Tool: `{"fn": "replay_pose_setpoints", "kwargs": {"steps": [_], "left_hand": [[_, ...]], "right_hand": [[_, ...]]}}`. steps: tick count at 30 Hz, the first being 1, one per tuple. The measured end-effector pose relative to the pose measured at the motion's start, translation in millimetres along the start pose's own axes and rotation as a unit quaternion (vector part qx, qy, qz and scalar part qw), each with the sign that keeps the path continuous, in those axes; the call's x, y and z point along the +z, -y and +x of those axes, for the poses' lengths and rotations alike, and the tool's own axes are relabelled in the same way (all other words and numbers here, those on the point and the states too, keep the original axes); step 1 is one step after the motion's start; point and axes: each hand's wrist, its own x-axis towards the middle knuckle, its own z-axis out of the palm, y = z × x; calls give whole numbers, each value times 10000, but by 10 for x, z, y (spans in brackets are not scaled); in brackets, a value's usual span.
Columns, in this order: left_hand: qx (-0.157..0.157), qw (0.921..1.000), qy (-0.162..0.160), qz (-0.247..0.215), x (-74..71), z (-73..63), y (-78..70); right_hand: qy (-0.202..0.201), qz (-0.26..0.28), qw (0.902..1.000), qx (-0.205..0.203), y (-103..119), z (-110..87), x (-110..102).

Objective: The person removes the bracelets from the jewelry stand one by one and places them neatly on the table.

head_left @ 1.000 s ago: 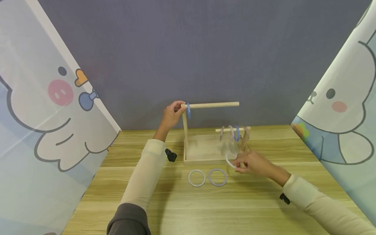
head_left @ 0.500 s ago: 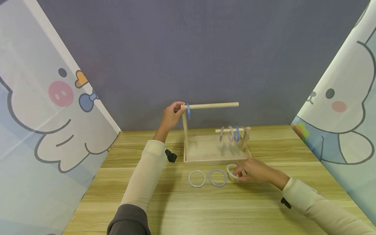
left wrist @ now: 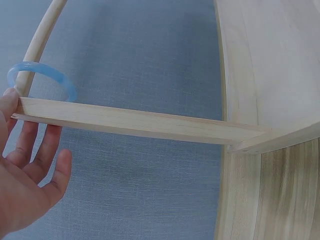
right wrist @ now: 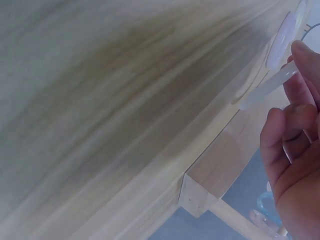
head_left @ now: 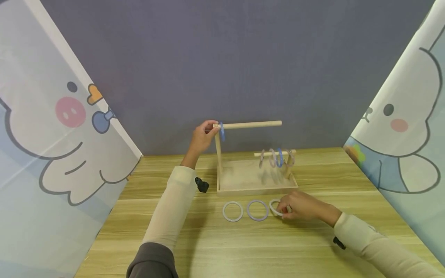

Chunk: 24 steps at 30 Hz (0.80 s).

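My left hand [head_left: 202, 137] pinches the top corner of a wooden bangle stand [head_left: 218, 154], thumb on one side of the post [left wrist: 140, 122] and fingers on the other. Close to those fingers, a blue bangle [head_left: 222, 133] hangs on the upper bar. In front of the stand, my right hand [head_left: 299, 205] holds a white bangle [right wrist: 267, 91] between thumb and fingers, low at the tabletop. The right wrist view shows it tilted; whether it touches the table I cannot tell. Left of it lie a lavender bangle [head_left: 258, 220] and another whitish bangle [head_left: 233, 221], both flat.
The stand's shorter bar [head_left: 257, 154] carries several bangles, one of them blue [head_left: 279, 159], above a shallow wooden tray [head_left: 257, 191]. A grey panel [head_left: 243, 69] rises behind the wood-grain table [head_left: 222, 251]. Printed cartoon sheets [head_left: 31, 116] flank both sides.
My right hand has brought the white bangle down and toward me, from the tray's front edge to the tabletop beside the lavender bangle. The left hand has stayed on the stand's corner.
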Motion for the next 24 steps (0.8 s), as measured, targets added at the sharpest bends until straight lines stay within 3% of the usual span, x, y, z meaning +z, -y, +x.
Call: {"fn": "replay_pose_setpoints", "kwargs": {"steps": [14,24], "left_hand": [[-52,10000,40,-20,-10,-3,-7],[13,9999,40,-147,-8,5,7]], "right_hand": [[696,327,9959,472,20,17,46],[727,479,9938,695,12,28,82]]}}
